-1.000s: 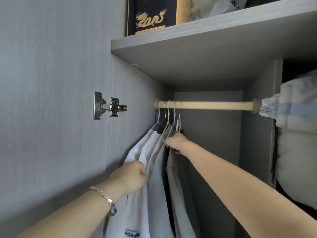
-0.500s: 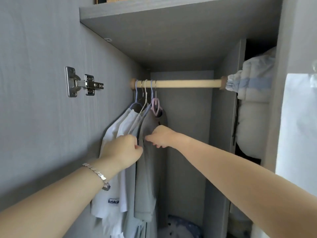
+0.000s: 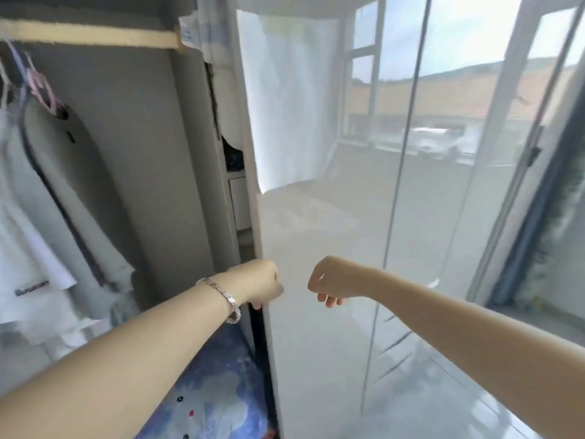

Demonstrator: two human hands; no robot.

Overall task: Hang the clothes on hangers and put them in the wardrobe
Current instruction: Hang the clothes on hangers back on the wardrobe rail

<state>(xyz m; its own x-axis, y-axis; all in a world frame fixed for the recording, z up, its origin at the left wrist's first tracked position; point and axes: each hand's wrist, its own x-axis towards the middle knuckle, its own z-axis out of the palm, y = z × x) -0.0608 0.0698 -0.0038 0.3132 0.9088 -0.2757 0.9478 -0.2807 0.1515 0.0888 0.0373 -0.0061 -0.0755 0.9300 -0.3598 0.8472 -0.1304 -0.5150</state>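
Fingers (image 3: 259,304) of the left hand (image 3: 258,280) curl round the near edge of the wardrobe door (image 3: 316,223), their tips tucked behind it and the thumb lying on its pale, glossy front. A silver bracelet (image 3: 221,293) sits on that wrist. The right hand (image 3: 332,280) hangs in front of the door face, just beside the left but apart from it, its fingers (image 3: 329,301) loosely curled downward and holding nothing; whether it touches the door is not clear.

Inside the wardrobe the clothes hang at the far left of the wooden rail (image 3: 88,38), well apart from both hands. A grey garment (image 3: 72,191) hangs on a pink hanger (image 3: 41,87), and to its left hangs a white T-shirt (image 3: 28,248) with a small dark label near its hem. The frame is blurred, so the other hangers beside them cannot be told apart.

Blue patterned fabric (image 3: 215,391) lies at the bottom of the wardrobe, under the left forearm. Pale folded bedding (image 3: 228,90) fills the next compartment, behind the door's edge.

A whiter sheet (image 3: 285,106) covers the door's upper part. To the right, window frames, a hillside and a pale car (image 3: 433,142) show — reflected or seen through glass, I cannot tell.
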